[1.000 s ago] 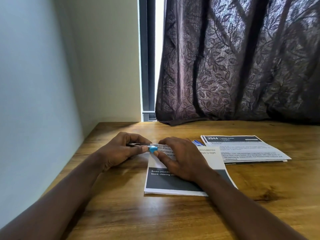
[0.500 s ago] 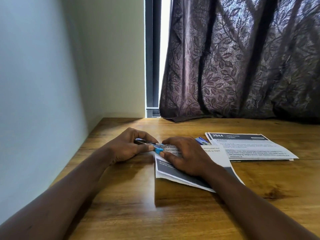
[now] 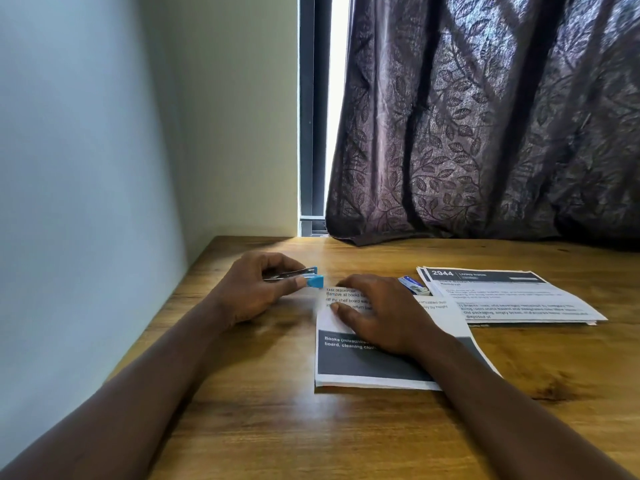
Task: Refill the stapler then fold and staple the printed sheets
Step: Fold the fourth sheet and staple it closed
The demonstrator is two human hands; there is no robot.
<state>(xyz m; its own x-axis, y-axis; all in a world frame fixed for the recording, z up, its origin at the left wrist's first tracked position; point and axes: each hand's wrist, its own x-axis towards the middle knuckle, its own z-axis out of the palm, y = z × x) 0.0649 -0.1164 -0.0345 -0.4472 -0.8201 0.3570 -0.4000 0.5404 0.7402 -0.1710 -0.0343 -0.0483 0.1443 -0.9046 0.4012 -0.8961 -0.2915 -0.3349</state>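
Observation:
My left hand (image 3: 249, 292) grips a small blue and metal stapler (image 3: 304, 277), held just left of the top left corner of a folded printed sheet (image 3: 367, 365). The stapler's blue nose is clear of the paper's edge. My right hand (image 3: 381, 313) lies flat on that folded sheet and presses it to the wooden table (image 3: 242, 427). A second set of printed sheets (image 3: 512, 299) headed "2944" lies to the right. A small blue and white staple box (image 3: 412, 285) peeks out between my right hand and that stack.
A wall (image 3: 86, 202) runs close along the table's left side. A dark patterned curtain (image 3: 485, 133) hangs behind the table, its hem resting on the far edge. A bright window gap (image 3: 337, 116) shows beside it.
My left hand has drawn the stapler left, off the sheet's corner. The lifted folded sheet has dropped flat on the table under my right hand.

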